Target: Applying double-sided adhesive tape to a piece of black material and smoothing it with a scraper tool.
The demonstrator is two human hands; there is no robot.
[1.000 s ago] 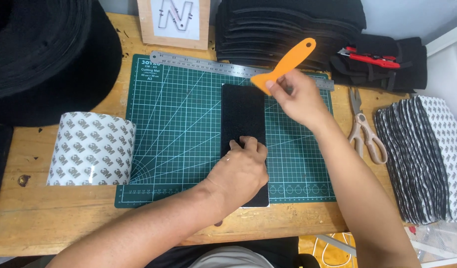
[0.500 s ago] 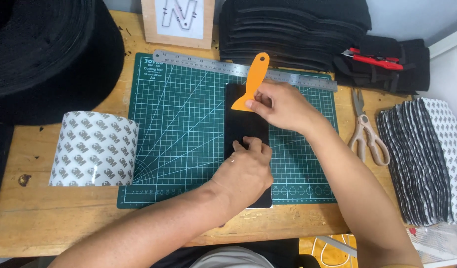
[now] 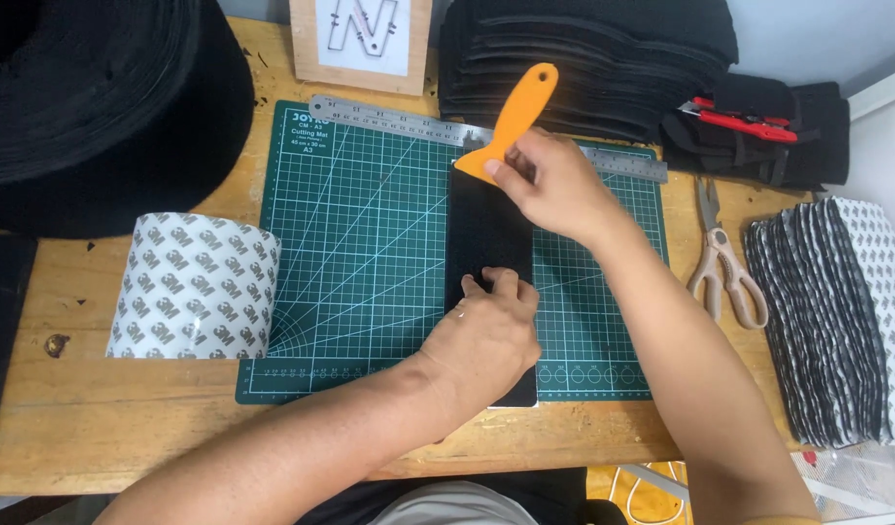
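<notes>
Slippage is the main risk, in my judgement: the black strip (image 3: 491,238) lies upright along the middle of the green cutting mat (image 3: 370,243), pinned only at its lower end by the left hand (image 3: 486,335), fingers together and pressed flat; the right hand (image 3: 554,185) is clamped on the orange scraper (image 3: 511,122), whose blade meets the strip's top edge; an uneven stroke could skew or wrinkle the strip. A patterned white-and-grey roll (image 3: 195,287) sits at left; a wood-framed white sign (image 3: 362,41) stands at top centre; a stack of backed pieces (image 3: 841,321) fills the right edge; scissors (image 3: 724,258) lie just beside it.
</notes>
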